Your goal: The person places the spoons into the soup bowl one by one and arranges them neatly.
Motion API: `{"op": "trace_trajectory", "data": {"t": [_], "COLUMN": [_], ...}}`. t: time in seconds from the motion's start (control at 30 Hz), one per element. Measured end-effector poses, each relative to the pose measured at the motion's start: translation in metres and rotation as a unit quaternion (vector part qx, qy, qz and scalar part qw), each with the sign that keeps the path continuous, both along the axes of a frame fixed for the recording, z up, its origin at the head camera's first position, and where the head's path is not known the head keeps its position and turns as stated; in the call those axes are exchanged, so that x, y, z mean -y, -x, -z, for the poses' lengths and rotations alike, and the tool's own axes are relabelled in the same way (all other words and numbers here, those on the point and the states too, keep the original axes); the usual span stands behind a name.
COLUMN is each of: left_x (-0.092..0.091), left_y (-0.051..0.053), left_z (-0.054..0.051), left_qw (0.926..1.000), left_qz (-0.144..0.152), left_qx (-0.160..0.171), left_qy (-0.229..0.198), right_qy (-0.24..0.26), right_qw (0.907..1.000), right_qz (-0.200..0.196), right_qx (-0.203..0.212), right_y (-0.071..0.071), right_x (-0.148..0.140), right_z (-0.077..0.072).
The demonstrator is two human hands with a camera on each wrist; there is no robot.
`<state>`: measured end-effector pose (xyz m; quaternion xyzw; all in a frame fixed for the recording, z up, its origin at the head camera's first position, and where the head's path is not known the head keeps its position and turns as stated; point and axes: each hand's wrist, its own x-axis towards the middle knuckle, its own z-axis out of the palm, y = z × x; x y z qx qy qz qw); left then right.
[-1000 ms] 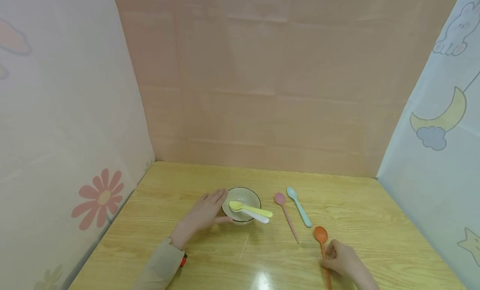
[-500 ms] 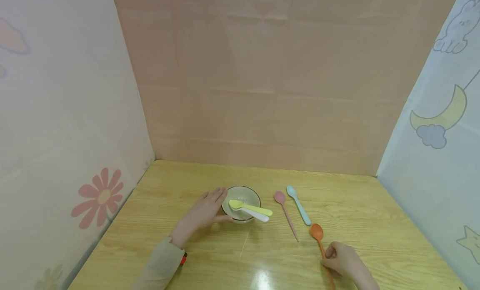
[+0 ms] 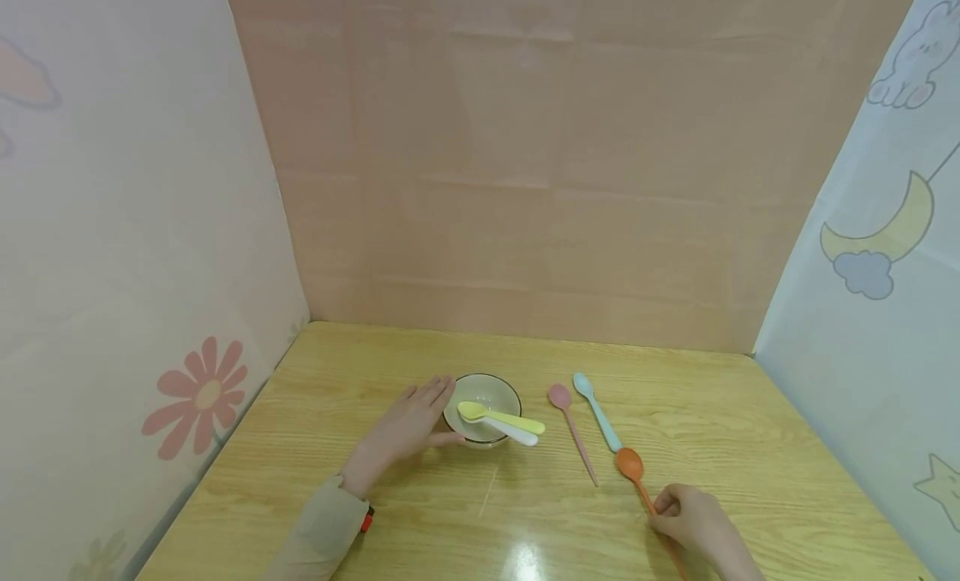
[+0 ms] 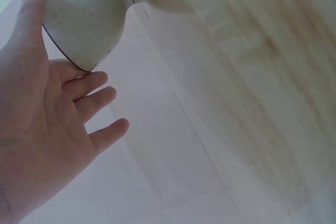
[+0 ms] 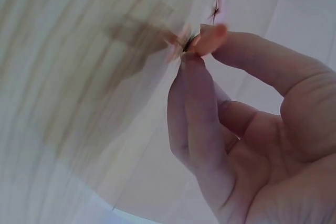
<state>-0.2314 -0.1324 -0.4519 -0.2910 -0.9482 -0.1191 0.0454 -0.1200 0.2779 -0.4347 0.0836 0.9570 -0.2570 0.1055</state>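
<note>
A pale bowl (image 3: 465,389) with a dark rim holds a yellow spoon (image 3: 510,420) and a white spoon (image 3: 517,434), handles sticking out over its right side. The left hand (image 3: 408,423) rests against the bowl's left side, fingers extended; in the left wrist view the thumb and fingertips touch the bowl (image 4: 84,14). Between thumb and fingers the right hand (image 3: 697,523) pinches the handle of an orange spoon (image 3: 629,463), its head pointing up-left. The right wrist view shows the hand (image 5: 236,114) pinching the orange handle (image 5: 210,40).
A pink spoon (image 3: 576,435) and a light blue spoon (image 3: 600,416) lie on the wooden table (image 3: 375,348) between the bowl and the orange spoon. Patterned sheets (image 3: 862,314) stand at both sides, and a plain brownish-pink sheet (image 3: 510,147) hangs behind.
The orange spoon's head has swung left and slightly away, closer to the light blue spoon's handle end. The right hand has shifted slightly right. The left hand and bowl have stayed put.
</note>
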Motion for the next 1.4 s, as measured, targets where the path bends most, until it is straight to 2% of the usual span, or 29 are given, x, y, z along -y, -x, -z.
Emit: {"op": "trace_trajectory", "data": {"t": [0.33, 0.63, 0.9, 1.4], "left_x": [0.0, 0.001, 0.0, 0.001], "left_y": [0.0, 0.0, 0.0, 0.002], "left_z": [0.001, 0.001, 0.001, 0.002], "left_qw": [1.0, 0.9999, 0.9999, 1.0], "left_qz": [0.002, 0.004, 0.005, 0.004], "left_qx": [-0.005, -0.011, -0.012, 0.003], "left_qy": [0.002, 0.004, 0.003, 0.008], "right_qy": [-0.015, -0.04, -0.044, -0.039], "right_qw": [0.9998, 0.9965, 0.9928, 0.9866], "right_qz": [-0.015, -0.052, -0.078, -0.12], "right_qx": [-0.006, -0.052, -0.08, -0.104], "right_y": [0.002, 0.007, 0.018, 0.042], "right_x": [-0.006, -0.013, -0.011, 0.0], "right_z": [-0.009, -0.024, -0.04, -0.057]}}
